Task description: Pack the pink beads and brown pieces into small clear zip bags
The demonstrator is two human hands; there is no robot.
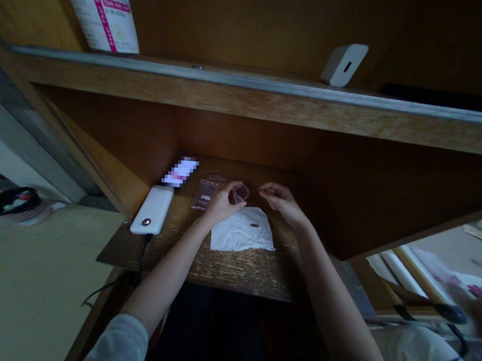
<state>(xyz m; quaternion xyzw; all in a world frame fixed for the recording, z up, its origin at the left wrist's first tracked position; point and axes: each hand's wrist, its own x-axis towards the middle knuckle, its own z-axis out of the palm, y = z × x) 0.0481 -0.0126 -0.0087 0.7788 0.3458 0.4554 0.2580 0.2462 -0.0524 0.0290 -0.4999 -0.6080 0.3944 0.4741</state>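
Note:
My left hand [223, 202] is closed around the side of a clear, round, ring-like thing [241, 194], held above the desk. Whether it is a small cup or a loop, I cannot tell. To the right, my right hand [281, 201] has thumb and forefinger pinched together. A tiny dark speck shows at its fingertips, too small to name. Below both hands lies a crumpled white tissue [233, 235] with a small dark oblong piece [255, 225] on it. Just left of my left hand, a clear zip bag [203, 194] lies flat, with something small and white inside.
A white power bank [153, 210] with a black cable [141, 256] lies at the desk's left edge, beside a lit, blurred-out phone [181, 172]. Overhead, a shelf [230, 94] carries a white charger [345, 65] and a labelled container [108, 14]. A basket [16, 206] stands on the floor.

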